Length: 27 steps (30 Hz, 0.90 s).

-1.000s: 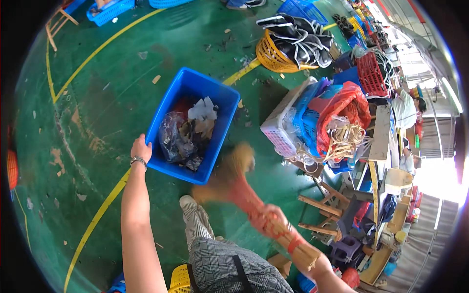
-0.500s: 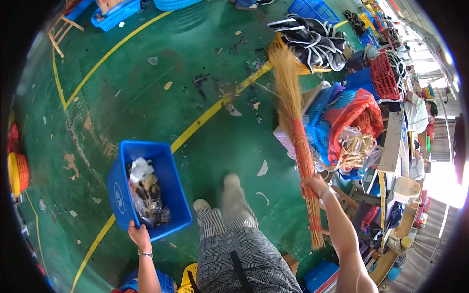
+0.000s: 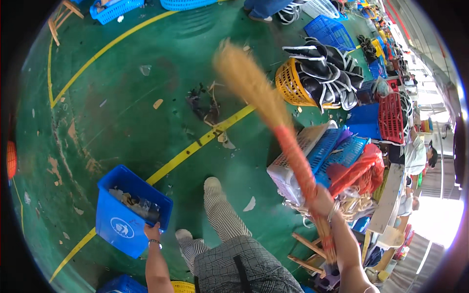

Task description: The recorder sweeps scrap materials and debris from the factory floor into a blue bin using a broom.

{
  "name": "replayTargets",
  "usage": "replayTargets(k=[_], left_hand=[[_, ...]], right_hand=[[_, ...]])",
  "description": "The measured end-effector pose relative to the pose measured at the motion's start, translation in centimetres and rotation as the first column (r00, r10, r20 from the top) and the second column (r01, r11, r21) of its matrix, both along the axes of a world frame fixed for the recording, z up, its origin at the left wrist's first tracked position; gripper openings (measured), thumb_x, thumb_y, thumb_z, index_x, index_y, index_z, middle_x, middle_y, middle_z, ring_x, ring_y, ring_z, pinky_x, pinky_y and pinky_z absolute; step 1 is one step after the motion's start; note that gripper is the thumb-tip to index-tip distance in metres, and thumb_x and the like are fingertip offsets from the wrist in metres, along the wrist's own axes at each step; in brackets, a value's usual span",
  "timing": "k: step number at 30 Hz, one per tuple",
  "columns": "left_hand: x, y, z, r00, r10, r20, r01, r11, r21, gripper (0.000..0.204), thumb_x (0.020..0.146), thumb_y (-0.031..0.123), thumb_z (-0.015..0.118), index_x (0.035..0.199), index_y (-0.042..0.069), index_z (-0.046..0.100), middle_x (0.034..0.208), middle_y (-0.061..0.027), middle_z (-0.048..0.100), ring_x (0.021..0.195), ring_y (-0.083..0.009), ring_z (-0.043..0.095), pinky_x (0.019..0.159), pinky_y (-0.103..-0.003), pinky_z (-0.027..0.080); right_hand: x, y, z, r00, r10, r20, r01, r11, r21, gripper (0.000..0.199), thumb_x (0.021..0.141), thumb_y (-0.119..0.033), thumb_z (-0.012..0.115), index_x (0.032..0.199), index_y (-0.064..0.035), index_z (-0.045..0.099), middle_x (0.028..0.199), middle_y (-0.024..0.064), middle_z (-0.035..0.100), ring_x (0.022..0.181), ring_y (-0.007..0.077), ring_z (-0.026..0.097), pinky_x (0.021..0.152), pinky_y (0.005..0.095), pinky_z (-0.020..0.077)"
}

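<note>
The left hand (image 3: 152, 231) grips the near right rim of a blue bin (image 3: 128, 215), fingers curled over the edge and pressed together; the bin stands on the green floor (image 3: 146, 122) at the near left, just left of the person's feet, and holds scraps of dark and pale waste. The right hand (image 3: 320, 198) is closed around the red-bound handle of a straw broom (image 3: 273, 115), fingers wrapped tightly about the shaft. The broom is tilted, its handle end pointing near and right past the wrist, its blurred straw head raised toward the far centre, above the floor. A yellow floor line (image 3: 205, 139) runs diagonally from near left to far right, passing between the bin and a small pile of dark debris (image 3: 202, 105) that lies on the far side of it. To the right, stacked baskets (image 3: 312, 151) in white and blue sit near the right hand; farther off stands a yellow basket (image 3: 293, 88) loaded with black-and-white items.
</note>
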<state>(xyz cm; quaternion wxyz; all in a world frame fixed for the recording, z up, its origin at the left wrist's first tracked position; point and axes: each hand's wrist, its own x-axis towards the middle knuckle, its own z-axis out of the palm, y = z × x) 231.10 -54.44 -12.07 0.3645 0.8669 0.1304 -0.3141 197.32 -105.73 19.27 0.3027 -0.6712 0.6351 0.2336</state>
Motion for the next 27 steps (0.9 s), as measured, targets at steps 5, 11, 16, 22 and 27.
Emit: replayTargets(k=[5,11,16,22,27], left_hand=[[0.6,-11.4,-1.7,0.936,-0.129,-0.326,0.191,0.968,0.165,0.031,0.066,0.013,0.074,0.086,-0.002,0.057,0.073,-0.018,0.062,0.06,-0.0289,0.063,0.047,-0.039,0.052],[5.5,-16.9,-2.8,0.95,-0.31,0.029,0.25,0.815,0.523,0.054,0.07,0.015,0.066,0.114,-0.005,0.043,0.101,-0.0254,0.059,0.095,-0.0408,0.057,0.082,-0.045,0.045],[6.7,-14.7,-5.8,0.944,-0.268,0.193,0.19,0.918,0.348,0.052,0.069,0.013,0.066,0.113,-0.004,0.044,0.104,-0.024,0.058,0.098,-0.0402,0.055,0.085,-0.043,0.043],[2.9,-26.1,-4.9,0.905,-0.398,0.149,0.371,0.912,0.177,0.049,0.069,0.012,0.069,0.109,-0.003,0.044,0.1,-0.0241,0.059,0.094,-0.0395,0.056,0.08,-0.043,0.045],[2.4,-32.4,-3.4,0.877,-0.48,0.029,0.472,0.871,0.138,0.044,0.075,0.012,0.065,0.108,-0.003,0.041,0.096,-0.0274,0.057,0.092,-0.0438,0.054,0.077,-0.047,0.045]], right_hand=[[13.1,-19.4,-10.4,0.918,-0.309,0.247,0.284,0.949,0.136,0.02,0.065,-0.013,0.065,0.075,0.004,0.061,0.066,0.0132,0.061,0.054,0.021,0.061,0.047,0.0314,0.0493],[17.4,-15.1,-18.8,0.935,0.284,-0.212,-0.271,0.959,0.086,0.043,0.062,-0.024,0.067,0.088,0.0074,0.052,0.087,0.0243,0.058,0.08,0.0361,0.059,0.072,0.0392,0.05],[11.5,-7.6,-4.0,0.881,0.444,-0.162,-0.364,0.857,0.366,0.069,0.061,-0.027,0.072,0.106,0.0103,0.036,0.094,0.0317,0.057,0.094,0.0441,0.055,0.08,0.045,0.0455],[-1.0,-9.3,4.1,0.992,0.088,-0.088,-0.073,0.985,0.157,0.054,0.06,-0.017,0.073,0.103,0.0027,0.047,0.081,0.0126,0.06,0.076,0.0224,0.061,0.064,0.0333,0.0483],[-0.8,-18.3,-3.1,0.817,-0.557,-0.151,0.556,0.689,0.465,0.013,0.067,-0.01,0.066,0.07,-0.0038,0.056,0.059,0.0041,0.055,0.05,0.0142,0.055,0.047,0.0305,0.0469]])
